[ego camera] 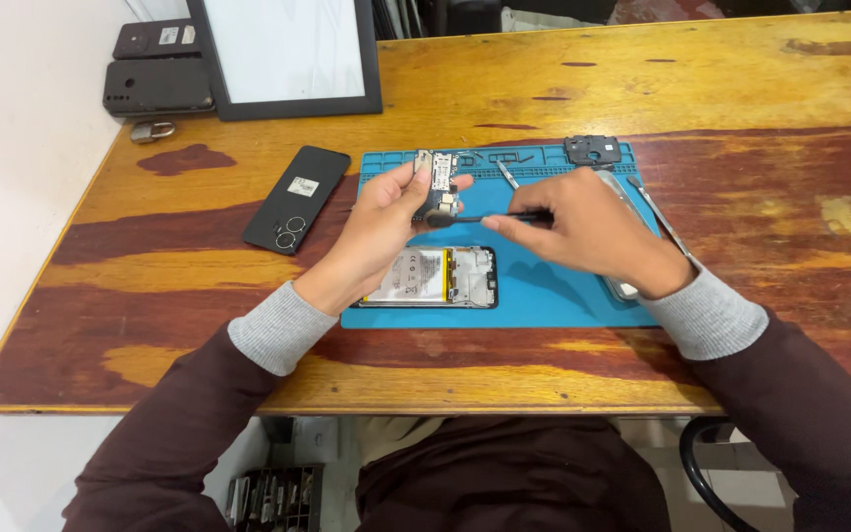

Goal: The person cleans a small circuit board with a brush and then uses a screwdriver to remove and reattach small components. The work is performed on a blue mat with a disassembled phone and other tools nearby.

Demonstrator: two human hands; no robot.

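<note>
A circuit board (436,185) is pinched upright in the left hand (376,232), above the blue mat (544,286). A thin black tool (504,216) is gripped by the right hand (583,232), at 3 o'clock from the board. An opened phone (435,277) is seen at 6 o'clock, a black back cover (296,199) at 9 o'clock.

wooden table (563,89) worn, yellow with dark red patches, fills view | white wall (22,197) at 9 o'clock | black framed panel (288,54) leaning at 11 | even, soft light

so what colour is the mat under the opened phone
Blue-green, a teal work mat, seen best in the head view.
</note>
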